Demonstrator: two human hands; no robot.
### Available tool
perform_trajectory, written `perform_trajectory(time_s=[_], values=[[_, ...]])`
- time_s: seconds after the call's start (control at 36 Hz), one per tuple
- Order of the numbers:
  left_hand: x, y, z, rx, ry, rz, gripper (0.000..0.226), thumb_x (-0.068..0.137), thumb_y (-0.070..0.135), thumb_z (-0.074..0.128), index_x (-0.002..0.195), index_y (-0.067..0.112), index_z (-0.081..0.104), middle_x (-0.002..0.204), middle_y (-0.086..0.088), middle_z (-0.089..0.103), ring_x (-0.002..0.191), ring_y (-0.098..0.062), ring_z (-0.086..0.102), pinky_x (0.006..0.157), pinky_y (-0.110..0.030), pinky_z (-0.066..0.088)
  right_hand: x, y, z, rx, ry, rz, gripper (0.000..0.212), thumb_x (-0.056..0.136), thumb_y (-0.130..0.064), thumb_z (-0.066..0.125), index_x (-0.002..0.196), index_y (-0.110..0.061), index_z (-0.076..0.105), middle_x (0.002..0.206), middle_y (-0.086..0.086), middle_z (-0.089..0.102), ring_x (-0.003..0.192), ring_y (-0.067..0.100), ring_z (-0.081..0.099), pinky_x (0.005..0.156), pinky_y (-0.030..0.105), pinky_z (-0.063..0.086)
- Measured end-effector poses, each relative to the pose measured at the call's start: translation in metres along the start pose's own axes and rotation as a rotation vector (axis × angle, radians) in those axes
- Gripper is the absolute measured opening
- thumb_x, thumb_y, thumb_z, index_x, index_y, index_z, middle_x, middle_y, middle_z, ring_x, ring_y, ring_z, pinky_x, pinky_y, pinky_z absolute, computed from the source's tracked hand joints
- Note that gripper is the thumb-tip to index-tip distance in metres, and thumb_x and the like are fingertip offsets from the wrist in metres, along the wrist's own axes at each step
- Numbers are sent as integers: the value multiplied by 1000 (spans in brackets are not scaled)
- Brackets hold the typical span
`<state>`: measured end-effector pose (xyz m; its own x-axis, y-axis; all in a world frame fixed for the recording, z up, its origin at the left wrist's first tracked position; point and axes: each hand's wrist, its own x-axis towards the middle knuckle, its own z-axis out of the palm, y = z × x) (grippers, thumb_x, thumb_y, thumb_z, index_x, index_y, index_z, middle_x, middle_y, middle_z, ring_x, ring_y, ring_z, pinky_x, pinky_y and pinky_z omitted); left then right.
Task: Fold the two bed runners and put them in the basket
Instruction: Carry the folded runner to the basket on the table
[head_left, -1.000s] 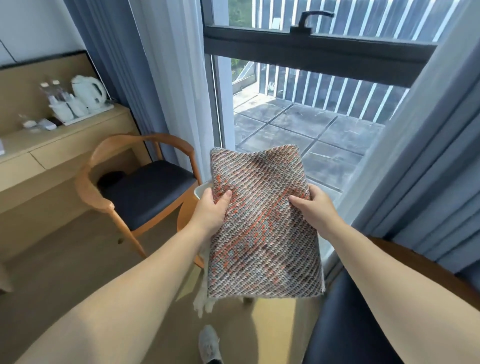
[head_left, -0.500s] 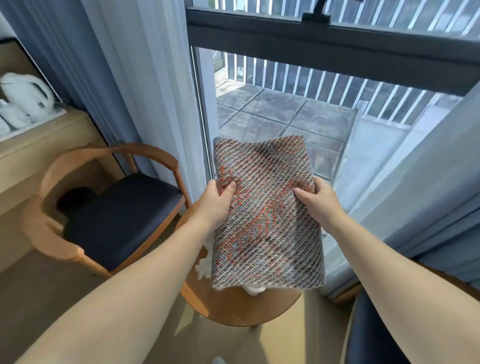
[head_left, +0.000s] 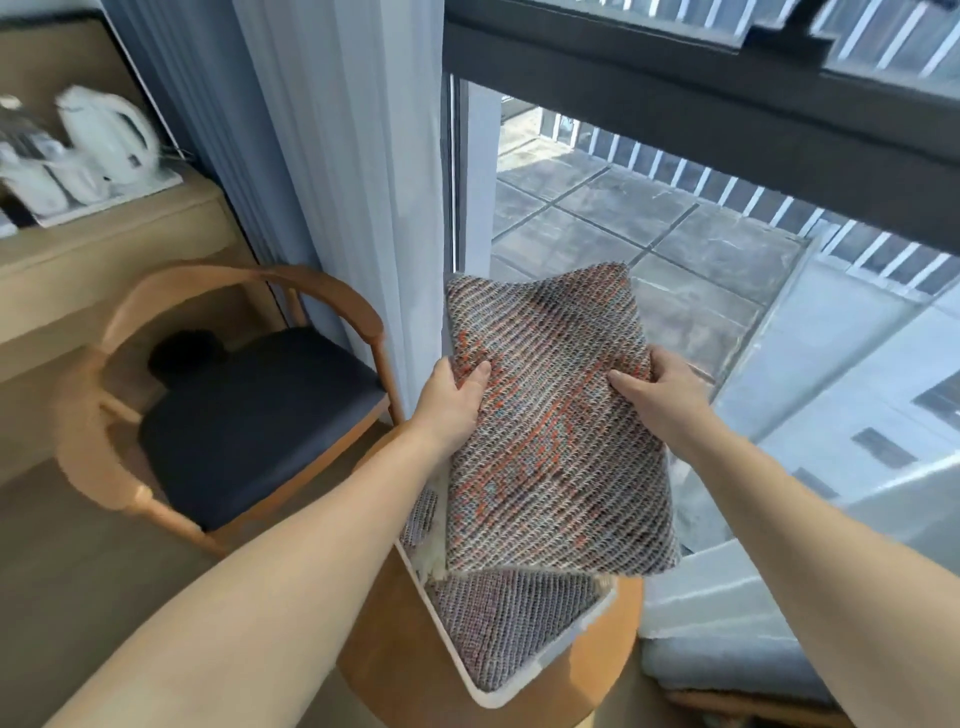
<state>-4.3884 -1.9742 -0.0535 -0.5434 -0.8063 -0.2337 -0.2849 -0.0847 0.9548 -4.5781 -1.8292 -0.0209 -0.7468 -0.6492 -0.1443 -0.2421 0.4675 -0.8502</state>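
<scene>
- Fingers (head_left: 474, 377) of left hand (head_left: 451, 402) curled on the left edge of the folded bed runner (head_left: 550, 431), thumb on top, the rest hidden beneath the cloth.
- Fingers of right hand (head_left: 662, 400) gripping the opposite edge the same way, thumb laid on the weave, the others tucked out of sight underneath.
- Held up between both hands at about its middle, near end hanging over the basket (head_left: 485, 699).
- Woven in grey, white and orange diagonal stripes, with a bit of white fringe (head_left: 434, 553) showing at the lower left corner.
- Contact between that near end and anything below: not clear.
- Inside the basket, a second bed runner (head_left: 514, 629) of the same weave, already folded and lying flat, partly covered from view by the held one.
- White-rimmed basket standing on a small round wooden table (head_left: 400, 654), just beside the window (head_left: 649, 239).
- Left of the table, a wooden armchair (head_left: 249, 415) with a dark seat cushion.
- Behind the armchair, pale and blue curtains (head_left: 337, 156).
- Far left, on a longer table along the wall, a white kettle (head_left: 106, 135) and cups on a tray, all blurred.
</scene>
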Motion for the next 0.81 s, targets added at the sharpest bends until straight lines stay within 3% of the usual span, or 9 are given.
perform_trajectory(time_s=[0.14, 0.19, 0.25, 0.36, 0.53, 0.61, 0.69, 0.75, 0.81], values=[[38, -7, 21, 31, 116, -28, 52, 91, 53, 51, 129, 18, 46, 125, 1, 59, 114, -20, 56, 103, -47, 43, 62, -1, -1, 66, -105, -8, 36, 90, -13, 65, 124, -11, 55, 105, 8, 69, 91, 21, 68, 84, 36, 55], [45, -21, 27, -9, 157, -66, 48, 92, 50, 51, 128, 18, 45, 126, 1, 58, 115, -21, 55, 104, -48, 42, 81, 7, 6, 116, -120, -49, 35, 89, -2, 65, 122, 1, 55, 97, 10, 68, 80, 12, 69, 76, 29, 58], [47, -39, 30, 17, 202, -102, 50, 93, 49, 50, 130, 16, 42, 128, 0, 56, 118, -21, 52, 106, -46, 39, 95, 21, 18, 99, -175, -75, 31, 89, 2, 64, 118, 2, 55, 88, 2, 66, 65, -2, 65, 64, 18, 55], [39, -81, 33, 59, 242, -252, 55, 91, 57, 46, 131, 19, 39, 134, 0, 52, 122, -24, 49, 107, -47, 37, 103, 49, 45, -3, -283, -55, 27, 90, -14, 67, 113, -22, 55, 85, -15, 65, 63, -6, 62, 67, 19, 54], [10, -145, 32, 29, 213, -433, 76, 85, 66, 42, 145, 21, 26, 145, 1, 43, 132, -25, 42, 109, -49, 35, 87, 88, 81, -78, -393, -25, 37, 89, -17, 68, 121, -29, 54, 101, -7, 67, 83, 10, 65, 72, 23, 47], [-3, -165, 29, -11, 203, -514, 90, 77, 74, 42, 149, 25, 18, 152, 2, 34, 136, -23, 36, 110, -48, 34, 76, 101, 92, -133, -431, 10, 44, 88, -21, 67, 125, -36, 50, 90, -17, 63, 76, -1, 62, 64, 18, 46], [-14, -182, 24, 8, 189, -532, 80, 86, 65, 40, 150, 22, 16, 154, 1, 29, 138, -24, 33, 112, -48, 32, 64, 112, 102, -194, -442, 8, 46, 83, -34, 68, 115, -59, 46, 93, -22, 65, 83, 7, 67, 77, 32, 53], [-22, -193, 20, 28, 178, -559, 81, 87, 65, 39, 151, 23, 15, 156, 1, 25, 141, -25, 28, 113, -49, 29, 56, 119, 111, -152, -472, 32, 45, 87, -30, 67, 123, -48, 48, 106, -12, 68, 85, 10, 68, 78, 34, 55], [-30, -208, 16, 15, 187, -572, 87, 79, 72, 40, 149, 26, 19, 156, 1, 26, 140, -24, 30, 112, -50, 31, 48, 124, 120, -146, -495, 38, 44, 92, -22, 64, 132, -30, 48, 110, -6, 67, 76, 5, 65, 61, 18, 50]])
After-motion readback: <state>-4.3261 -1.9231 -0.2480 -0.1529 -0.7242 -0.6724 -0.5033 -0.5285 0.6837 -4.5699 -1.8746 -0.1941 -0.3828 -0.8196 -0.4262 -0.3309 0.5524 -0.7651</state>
